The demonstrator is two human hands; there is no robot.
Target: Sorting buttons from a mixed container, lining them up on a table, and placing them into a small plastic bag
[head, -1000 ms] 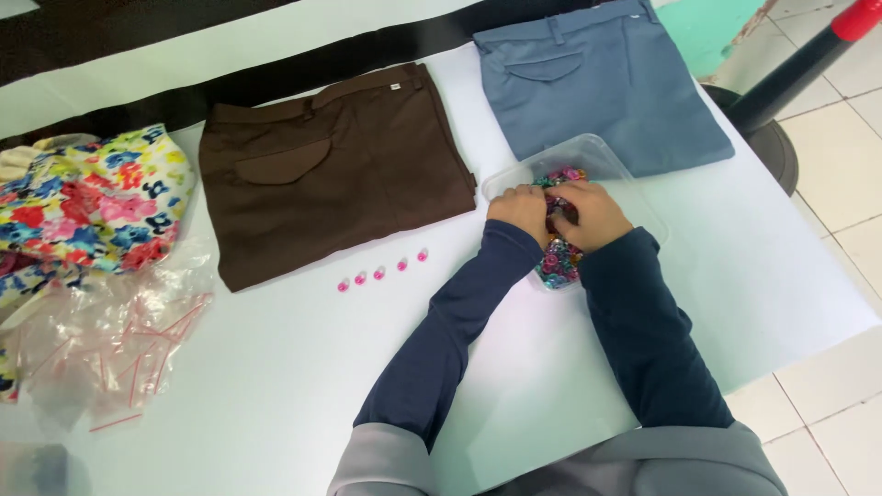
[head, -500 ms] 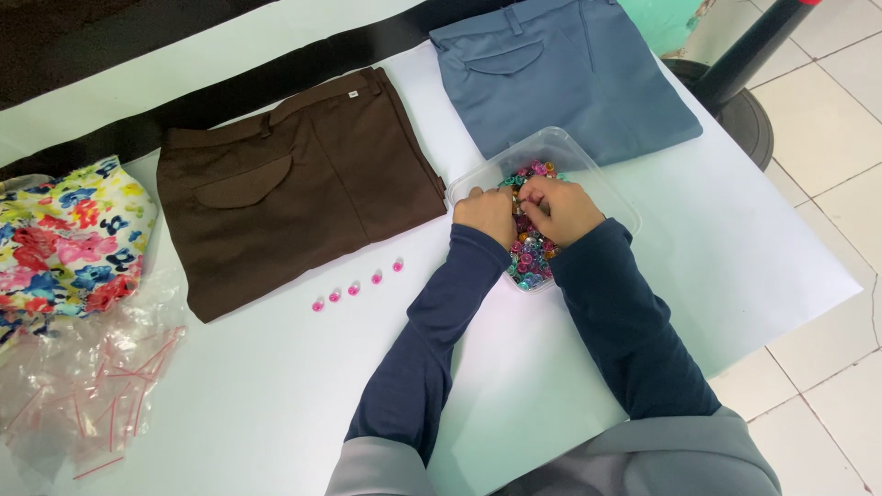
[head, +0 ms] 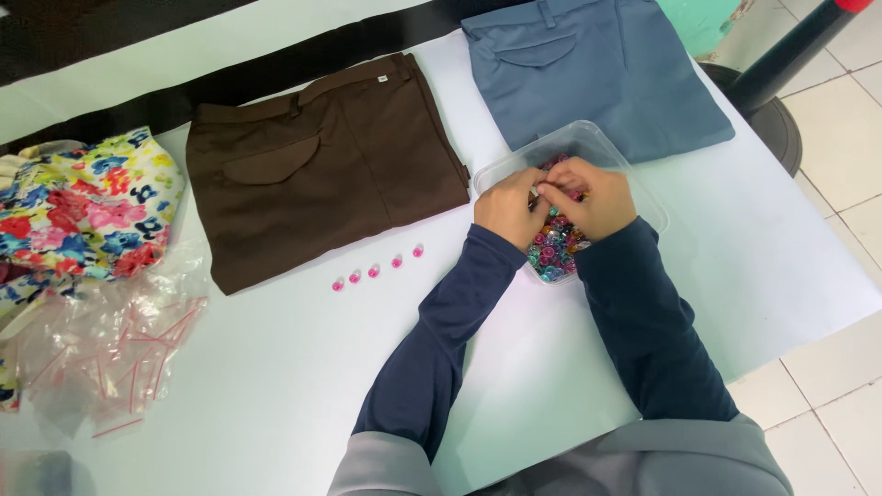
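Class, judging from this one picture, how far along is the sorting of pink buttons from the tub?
Done: five pink buttons lie in a row below the brown trousers. In hand: left hand and right hand pick inside the clear tub. Left: many mixed buttons remain.

Long navy sleeves cover both arms; grey cloth drapes over the shoulders.
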